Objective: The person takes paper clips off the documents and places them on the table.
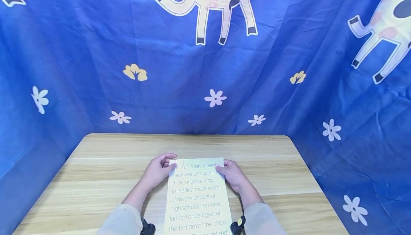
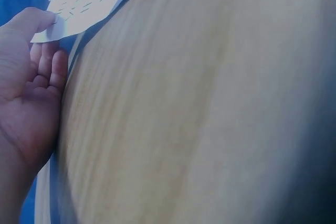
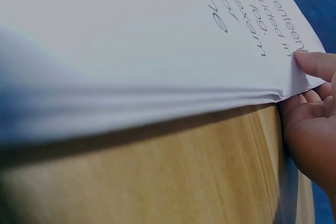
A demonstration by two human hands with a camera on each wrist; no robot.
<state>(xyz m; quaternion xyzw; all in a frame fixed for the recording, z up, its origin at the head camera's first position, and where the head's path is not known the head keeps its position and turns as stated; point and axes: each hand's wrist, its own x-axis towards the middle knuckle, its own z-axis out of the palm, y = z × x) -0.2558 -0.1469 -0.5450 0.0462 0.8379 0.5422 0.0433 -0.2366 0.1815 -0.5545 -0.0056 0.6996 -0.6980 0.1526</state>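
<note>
Now we're looking down at a printed sheet of paper (image 1: 198, 195) lying low in the centre of the frame, its long axis running straight up the picture, away from us, across the wooden table (image 1: 96, 163). Our left hand (image 1: 158, 170) pinches the sheet's upper left corner, thumb on top and fingers curled beneath; the left wrist view shows that corner lifted off the wood. Our right hand (image 1: 233, 174) pinches the upper right corner the same way, and from the right wrist the edge rides clear of the table with a shadow under it. Both hands sit level at the far end, neither nearer. No containers in view, only the blue cartoon cloth (image 1: 96, 67) behind.
</note>
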